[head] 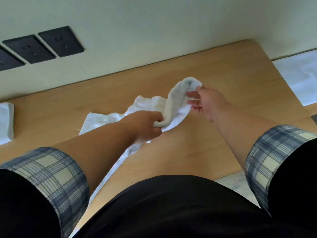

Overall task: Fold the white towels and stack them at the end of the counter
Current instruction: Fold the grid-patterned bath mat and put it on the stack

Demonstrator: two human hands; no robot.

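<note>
Cream wall [171,23] fills upper frame. Three black socket plates [29,48] in row on it, upper left; leftmost cut by frame edge. Pale speckled floor [236,182] at lower right. White flat surface [300,74] at right edge, kind unclear

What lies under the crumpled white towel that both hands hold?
The wooden counter shows round the towel, which partly rests on it. The patch beneath the cloth and the left hand is covered and cannot be seen.
</note>
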